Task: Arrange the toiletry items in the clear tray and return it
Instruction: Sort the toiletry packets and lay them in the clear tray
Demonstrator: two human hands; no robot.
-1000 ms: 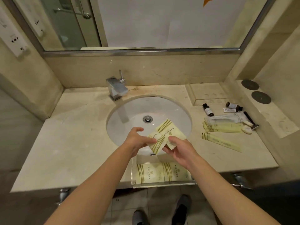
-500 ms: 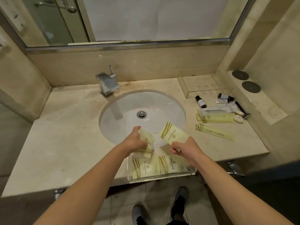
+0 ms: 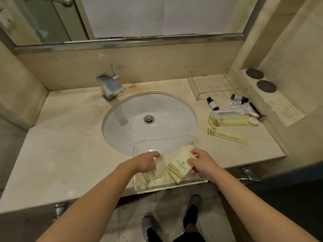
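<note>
Head view, looking down at a beige marble vanity counter (image 3: 57, 147) with a white oval undermount basin (image 3: 148, 119).

Clear tray (image 3: 170, 186): transparent acrylic, rectangular, low walls, thick glossy near edge. It sits at the front of the counter, its near edge overhanging the counter lip and its far wall over the front rim of the basin.

Contents of tray: flat pale-yellow sachets with olive-gold stripes at one end and small printed text. At least one such sachet (image 3: 157, 181) lies flat on the tray floor toward the near left corner.

Left hand (image 3: 146, 163): inside the tray at its left, palm down, fingers curled and pinching a pale, partly translucent sachet (image 3: 160, 167) against the packets beneath.

Right hand (image 3: 201, 162): at the tray's right side, thumb and fingers gripping the upper end of a yellow striped sachet (image 3: 179, 165), held tilted with the striped end pointing down and left, over the tray floor.

Items on the counter to the right of the basin, well apart from the tray:
- two small dark bottles with white labels, one (image 3: 212, 103) and another (image 3: 238, 98)
- a small white tube (image 3: 235, 102)
- a clear-wrapped long packet (image 3: 230, 111)
- a long yellow striped packet (image 3: 227, 121), and a second one (image 3: 228, 136) nearer the front edge
- a dark-handled razor (image 3: 257, 111)
- a small white oval soap (image 3: 253, 121)

Second clear tray (image 3: 198, 88), in the back right corner.

Chrome faucet (image 3: 109, 86) behind the basin; two dark round discs (image 3: 260, 79) on the right ledge.
</note>
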